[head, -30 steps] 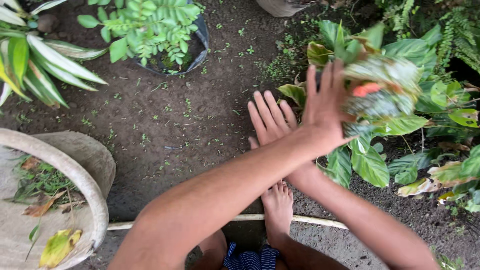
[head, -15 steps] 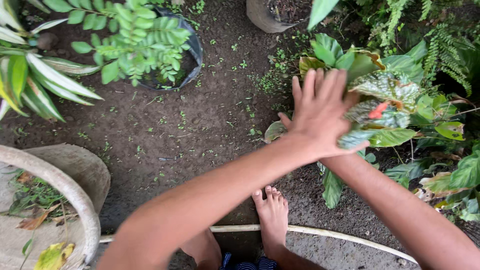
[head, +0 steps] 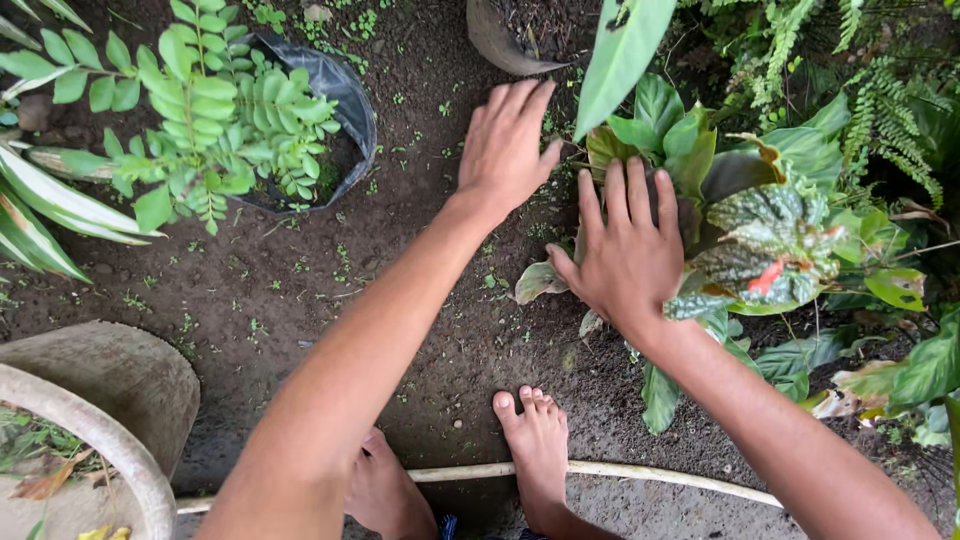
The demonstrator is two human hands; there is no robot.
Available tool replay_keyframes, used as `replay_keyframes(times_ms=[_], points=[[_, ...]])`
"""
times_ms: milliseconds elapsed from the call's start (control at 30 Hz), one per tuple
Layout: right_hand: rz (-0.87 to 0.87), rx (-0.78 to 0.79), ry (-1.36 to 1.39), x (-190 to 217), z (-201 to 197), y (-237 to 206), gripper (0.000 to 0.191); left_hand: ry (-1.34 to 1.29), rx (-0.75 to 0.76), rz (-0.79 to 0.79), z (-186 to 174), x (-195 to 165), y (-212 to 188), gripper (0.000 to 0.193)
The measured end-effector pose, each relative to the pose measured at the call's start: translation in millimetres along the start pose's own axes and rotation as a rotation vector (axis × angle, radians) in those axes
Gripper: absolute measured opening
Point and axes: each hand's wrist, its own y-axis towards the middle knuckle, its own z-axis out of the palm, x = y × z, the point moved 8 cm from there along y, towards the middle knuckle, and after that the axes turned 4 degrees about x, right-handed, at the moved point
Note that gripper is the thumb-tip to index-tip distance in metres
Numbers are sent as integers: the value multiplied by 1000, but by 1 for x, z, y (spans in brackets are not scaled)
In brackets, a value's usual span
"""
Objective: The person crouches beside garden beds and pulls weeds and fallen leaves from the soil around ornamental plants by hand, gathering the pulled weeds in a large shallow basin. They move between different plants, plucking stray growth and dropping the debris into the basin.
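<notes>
Both hands open, fingers spread, nothing held. Left hand (head: 505, 150) hovers over bare soil nr the plant's edge; right hand (head: 628, 255) lies flat on the broad-leaf plant (head: 770, 225), prob. pressing leaves aside. Black grow bag w/ shrub (head: 345, 100) sits well apart, left.

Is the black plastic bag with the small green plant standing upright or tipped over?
Upright. The black plastic bag sits on the soil with its mouth facing up, and the small green plant rises from it.
</notes>
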Motion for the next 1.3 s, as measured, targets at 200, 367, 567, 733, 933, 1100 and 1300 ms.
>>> replay_keyframes(times_ms=[200, 367, 567, 733, 933, 1100, 1300], points=[[19, 5, 35, -2, 4, -8, 89, -114, 126, 66, 32, -14, 21, 71], [19, 29, 110, -5, 9, -11, 87, -46, 168, 130, 50, -31, 38, 60], [16, 26, 155, -5, 13, -13, 87, -250, 285, -306, 67, -15, 45, 35], [12, 24, 193, -5, 16, -15, 86, -349, 347, -464, 73, -10, 37, 44], [9, 2, 164, -5, 13, -15, 86, -331, 294, -375, 65, -17, 47, 39], [-3, -7, 154, -6, 12, -12, 86, -27, 329, -25, 63, -32, 59, 24], [-1, -32, 174, -9, 13, -14, 85, -43, 338, -94, 60, -23, 49, 34]])
